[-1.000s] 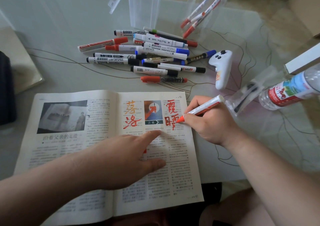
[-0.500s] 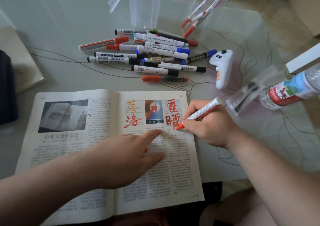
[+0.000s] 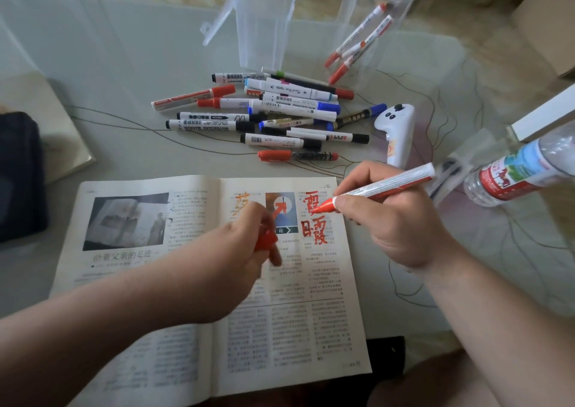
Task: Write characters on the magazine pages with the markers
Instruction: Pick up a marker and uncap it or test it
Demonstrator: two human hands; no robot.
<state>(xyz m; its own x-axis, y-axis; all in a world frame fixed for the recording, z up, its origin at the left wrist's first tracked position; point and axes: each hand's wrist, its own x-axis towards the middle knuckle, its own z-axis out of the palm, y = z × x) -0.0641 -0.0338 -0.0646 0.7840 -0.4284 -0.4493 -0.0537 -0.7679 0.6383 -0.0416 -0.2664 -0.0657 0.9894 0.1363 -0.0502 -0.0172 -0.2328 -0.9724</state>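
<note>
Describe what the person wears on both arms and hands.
The left hand and right hand are bare: no gloves, no rings visible. The left forearm and right forearm show no sleeves, watch or bracelet. Motion blur hides detail on the left hand.

Black-capped marker (image 3: 208, 126) is showing "WHITEBOARD MARKER" upside down; blue-ended marker (image 3: 292, 106) is showing the same. Magazine (image 3: 140, 285) is carrying headline "沿着父亲的足迹", a "论" tag and red handwritten "霞".

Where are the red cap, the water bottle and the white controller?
red cap (image 3: 265, 240): head view, on its blurred side.
water bottle (image 3: 510, 173): head view, on its label.
white controller (image 3: 396, 126): head view, on its upper body.
</note>
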